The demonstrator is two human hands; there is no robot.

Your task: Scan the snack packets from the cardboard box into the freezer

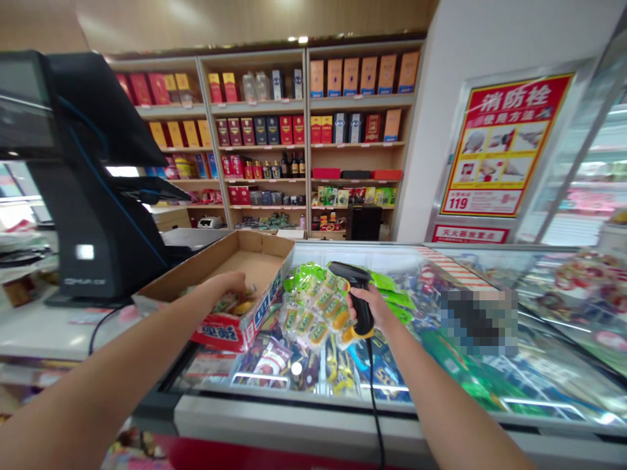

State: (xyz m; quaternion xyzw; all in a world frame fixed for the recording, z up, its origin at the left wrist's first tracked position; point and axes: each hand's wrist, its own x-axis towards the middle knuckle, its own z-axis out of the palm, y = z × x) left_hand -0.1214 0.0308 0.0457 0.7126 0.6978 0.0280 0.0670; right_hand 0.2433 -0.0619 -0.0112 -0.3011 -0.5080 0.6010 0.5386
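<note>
My left hand (232, 284) reaches down into an open cardboard box (264, 251) with a red and blue printed front. Small wrapped packets (243, 305) lie in the near part of the box, just below this hand. Its fingertips are turned away and blurred, so whether they grip a packet is unclear. My right hand (368, 305) is closed around the handle of a black and yellow barcode scanner (362, 313), its cable hanging down in front. Behind and left of the scanner, clear packs of small yellow snacks (316, 313) and green packets (396, 297) lie on the glass freezer top.
A black checkout terminal (98, 196) stands on the counter at left. Colourful packages show through the freezer's glass lid (304, 385). A blurred-out dark object (477, 323) rests on the glass at right. Shelves (264, 104) of boxed goods line the back wall.
</note>
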